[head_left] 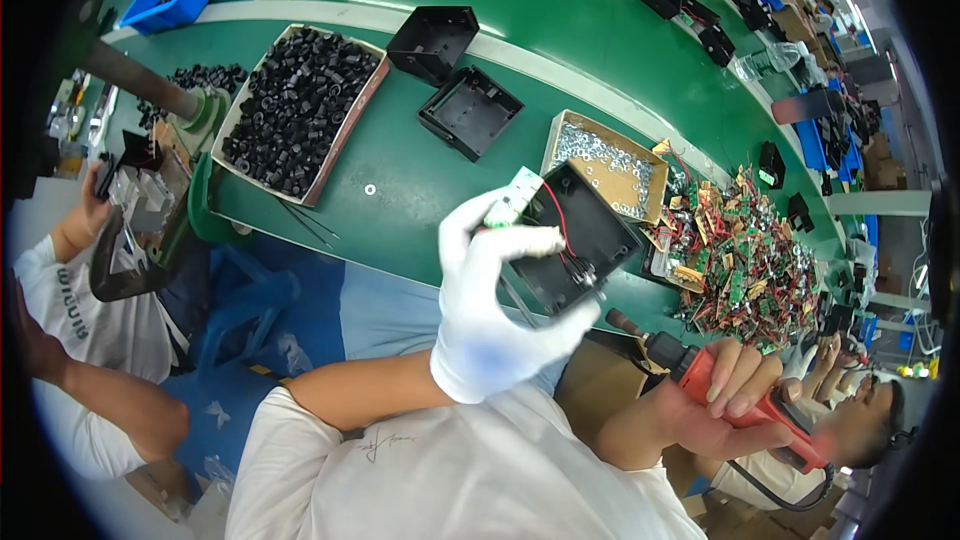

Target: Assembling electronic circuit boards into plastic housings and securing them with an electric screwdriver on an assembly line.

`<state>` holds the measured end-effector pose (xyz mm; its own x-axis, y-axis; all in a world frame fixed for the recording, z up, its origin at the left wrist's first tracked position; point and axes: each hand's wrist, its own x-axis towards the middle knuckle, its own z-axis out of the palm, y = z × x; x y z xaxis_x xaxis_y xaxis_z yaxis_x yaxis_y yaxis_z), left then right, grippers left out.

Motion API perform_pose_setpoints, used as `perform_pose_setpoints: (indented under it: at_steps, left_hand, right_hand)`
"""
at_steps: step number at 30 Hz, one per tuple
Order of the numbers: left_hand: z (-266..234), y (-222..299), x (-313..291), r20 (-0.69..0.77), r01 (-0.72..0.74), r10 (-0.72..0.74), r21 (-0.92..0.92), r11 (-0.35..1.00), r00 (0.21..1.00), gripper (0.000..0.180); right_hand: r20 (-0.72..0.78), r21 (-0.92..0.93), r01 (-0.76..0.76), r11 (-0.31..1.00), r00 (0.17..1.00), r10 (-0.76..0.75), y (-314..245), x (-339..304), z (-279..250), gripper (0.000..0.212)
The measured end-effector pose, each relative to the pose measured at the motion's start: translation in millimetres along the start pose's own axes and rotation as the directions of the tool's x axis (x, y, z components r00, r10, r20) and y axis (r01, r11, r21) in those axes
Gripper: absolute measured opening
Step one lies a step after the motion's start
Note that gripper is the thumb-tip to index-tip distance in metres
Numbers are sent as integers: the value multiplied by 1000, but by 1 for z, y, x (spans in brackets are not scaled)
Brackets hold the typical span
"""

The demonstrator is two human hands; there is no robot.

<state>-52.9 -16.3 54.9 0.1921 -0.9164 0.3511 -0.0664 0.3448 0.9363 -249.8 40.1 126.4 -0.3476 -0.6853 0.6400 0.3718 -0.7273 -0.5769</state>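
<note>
My left hand [490, 305], in a white glove, is closed on a black plastic box [590, 225] over the table's front edge. Its fingers also hold a small green-and-white circuit board [514, 198]. From the board a red wire runs into the box, to a small metal part [583, 272] by the near wall. Bare and to the right, my right hand [725, 400] wraps round a red electric screwdriver [755, 405]. The screwdriver's dark tip points up and left toward the box, apart from it. A black cord hangs from its rear end.
On the green table [400, 230] stand two black boxes [470, 112], a carton of black caps [300, 110], a carton of metal washers [612, 165] and a heap of wired circuit boards [750, 260]. A green press [205, 120] rises at left. People sit on both sides.
</note>
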Motion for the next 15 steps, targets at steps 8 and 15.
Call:
perform_pose_setpoints:
  at_steps: [8, 15]
  left_hand:
    - [3, -6, -14, 292, 675, -613, -402, 618, 735, 23]
    - [7, 6, -20, 276, 463, -417, -128, 877, 866, 19]
  right_hand:
    - [57, 28, 180, 983, 982, -181, 2, 8, 26, 45]
    - [172, -95, 167, 981, 974, -149, 9, 10, 23, 41]
